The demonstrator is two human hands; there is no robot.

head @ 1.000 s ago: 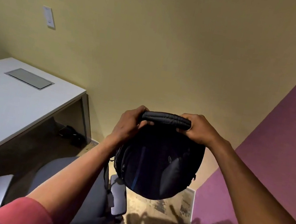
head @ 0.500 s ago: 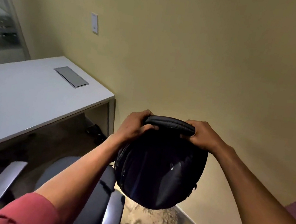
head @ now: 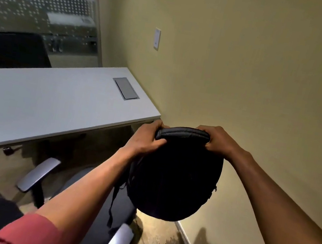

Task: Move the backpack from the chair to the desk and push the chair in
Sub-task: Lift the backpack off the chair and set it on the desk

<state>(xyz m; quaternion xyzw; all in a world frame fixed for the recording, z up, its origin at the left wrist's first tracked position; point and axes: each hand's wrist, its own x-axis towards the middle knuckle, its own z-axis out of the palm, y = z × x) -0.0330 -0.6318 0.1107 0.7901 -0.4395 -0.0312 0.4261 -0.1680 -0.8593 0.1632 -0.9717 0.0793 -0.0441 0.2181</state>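
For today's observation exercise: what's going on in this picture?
A person holds a black backpack in the air by its top handle, left hand and right hand gripping each end. It hangs above the grey chair, beside the white desk. The chair is not pushed in.

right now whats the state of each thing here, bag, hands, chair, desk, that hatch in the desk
backpack: lifted off the chair, hanging in the air by its top handle, right of the desk
left hand: grip closed on the handle's left end
right hand: grip closed on the handle's right end
chair: seat bare, not pushed in
desk: top bare
desk hatch: lid shut
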